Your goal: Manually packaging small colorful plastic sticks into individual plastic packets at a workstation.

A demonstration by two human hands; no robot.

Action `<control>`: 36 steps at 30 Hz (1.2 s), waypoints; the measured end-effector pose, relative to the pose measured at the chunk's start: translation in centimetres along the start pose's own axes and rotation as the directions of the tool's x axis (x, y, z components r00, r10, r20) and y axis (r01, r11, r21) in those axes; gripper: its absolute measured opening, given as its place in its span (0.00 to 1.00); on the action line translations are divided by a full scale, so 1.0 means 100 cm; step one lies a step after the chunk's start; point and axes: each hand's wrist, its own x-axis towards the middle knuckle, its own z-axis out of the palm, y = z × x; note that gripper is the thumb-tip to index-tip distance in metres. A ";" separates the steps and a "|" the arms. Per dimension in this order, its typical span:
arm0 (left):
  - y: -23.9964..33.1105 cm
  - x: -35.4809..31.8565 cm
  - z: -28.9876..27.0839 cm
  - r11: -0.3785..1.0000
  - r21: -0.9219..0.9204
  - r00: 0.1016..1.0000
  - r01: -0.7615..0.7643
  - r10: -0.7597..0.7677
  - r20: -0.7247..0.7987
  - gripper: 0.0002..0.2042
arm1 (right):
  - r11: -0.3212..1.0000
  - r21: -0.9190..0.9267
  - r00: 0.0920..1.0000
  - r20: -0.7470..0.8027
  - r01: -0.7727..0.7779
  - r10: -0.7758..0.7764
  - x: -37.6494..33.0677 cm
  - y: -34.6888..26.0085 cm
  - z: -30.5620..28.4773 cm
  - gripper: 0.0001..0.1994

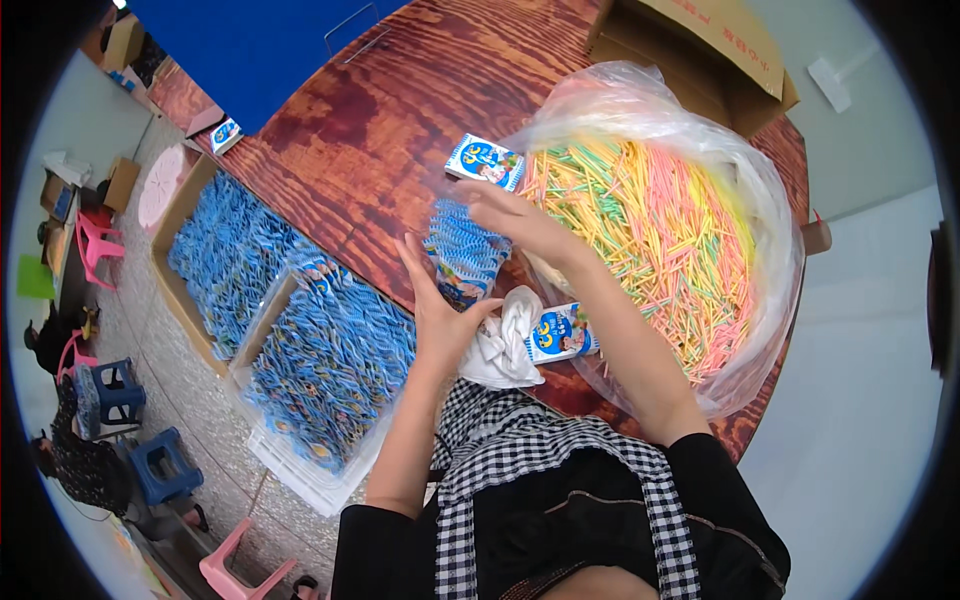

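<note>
Hands square up a stack of blue packets at the table's near edge

Packets fill most of this scene. Both hands hold one stack of blue packets [465, 252] upright on the wooden table [370, 130], close to its near edge. The left hand [440, 310] presses flat against the stack's near side, fingers straight and pointing away from the person. The right hand [515, 218] curls over the stack's top and far side, gripping it. One single packet [485, 161] lies flat just beyond the stack, and another [560, 333] lies beside a white cloth [505, 345] at the near edge. A clear plastic bag [700, 130] heaped with coloured sticks [650, 230] takes up the table's right end. Off the table's left edge stand a cardboard box [180, 215] and a white tray [290, 465], both packed with the same blue packets. An open carton [690, 40] sits at the far right corner.
</note>
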 end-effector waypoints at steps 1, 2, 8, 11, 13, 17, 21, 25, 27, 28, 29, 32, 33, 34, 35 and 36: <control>-0.002 0.005 -0.003 1.000 -0.006 1.000 0.003 -0.003 -0.011 0.67 | 0.967 0.255 1.000 0.014 -0.018 0.015 -0.006 0.001 -0.003 0.31; -0.002 0.012 -0.006 1.000 -0.021 0.999 0.000 0.001 0.045 0.67 | 0.912 0.408 0.998 0.062 -0.029 0.004 -0.011 0.003 -0.010 0.38; -0.022 0.051 -0.013 0.992 -0.118 0.957 0.041 -0.005 0.290 0.62 | 0.977 0.212 0.994 0.112 -0.033 0.009 -0.027 0.015 -0.006 0.48; -0.025 0.040 -0.021 0.997 -0.049 0.973 -0.065 0.074 0.220 0.56 | 0.993 0.118 1.000 0.011 -0.023 0.021 -0.023 0.000 0.023 0.49; -0.024 0.026 -0.034 0.992 0.013 0.976 -0.128 0.124 0.178 0.54 | 0.992 -0.088 0.996 0.009 0.092 -0.091 -0.023 0.002 0.037 0.48; -0.022 0.020 -0.036 0.994 -0.033 0.969 -0.104 0.109 0.223 0.52 | 0.967 -0.254 1.000 0.027 0.016 -0.009 -0.026 -0.006 0.031 0.49; -0.033 0.017 -0.028 0.983 -0.060 0.956 -0.175 0.184 0.230 0.54 | 0.978 0.205 0.999 -0.013 -0.045 0.049 -0.051 0.009 0.030 0.50; -0.017 0.011 -0.035 0.971 -0.028 0.940 -0.237 0.236 0.247 0.60 | 0.937 0.235 0.965 0.017 -0.259 0.263 -0.048 0.019 0.044 0.44; -0.018 0.011 -0.028 0.958 0.029 0.943 -0.286 0.276 0.184 0.58 | 0.991 0.076 0.991 -0.064 -0.110 0.115 -0.048 0.020 0.048 0.39; -0.019 0.014 -0.024 0.957 0.032 0.941 -0.290 0.279 0.190 0.58 | 0.997 0.051 0.991 -0.123 -0.049 0.055 -0.050 0.016 0.051 0.37; -0.023 0.016 -0.020 0.954 0.021 0.940 -0.298 0.289 0.181 0.57 | 0.997 0.054 0.990 -0.130 -0.050 0.057 -0.048 0.017 0.051 0.37; -0.027 0.023 -0.012 0.949 0.024 0.935 -0.314 0.305 0.179 0.53 | 0.996 0.070 0.988 -0.143 -0.047 0.057 -0.043 0.026 0.046 0.38; -0.028 0.029 -0.012 0.944 0.056 0.935 -0.326 0.312 0.171 0.52 | 0.997 0.059 0.989 -0.141 -0.045 0.053 -0.038 0.030 0.045 0.37; -0.022 0.027 -0.019 0.954 0.015 0.944 -0.298 0.292 0.152 0.47 | 0.997 0.052 0.989 -0.138 -0.055 0.062 -0.036 0.024 0.048 0.37; -0.019 0.027 -0.023 0.946 0.034 0.942 -0.323 0.318 0.113 0.47 | 1.000 0.014 0.989 -0.150 -0.008 0.010 -0.033 0.014 0.053 0.37; -0.018 0.020 -0.031 0.939 0.067 0.941 -0.337 0.334 0.062 0.46 | 0.999 -0.019 0.989 -0.140 0.041 -0.043 -0.032 0.005 0.065 0.36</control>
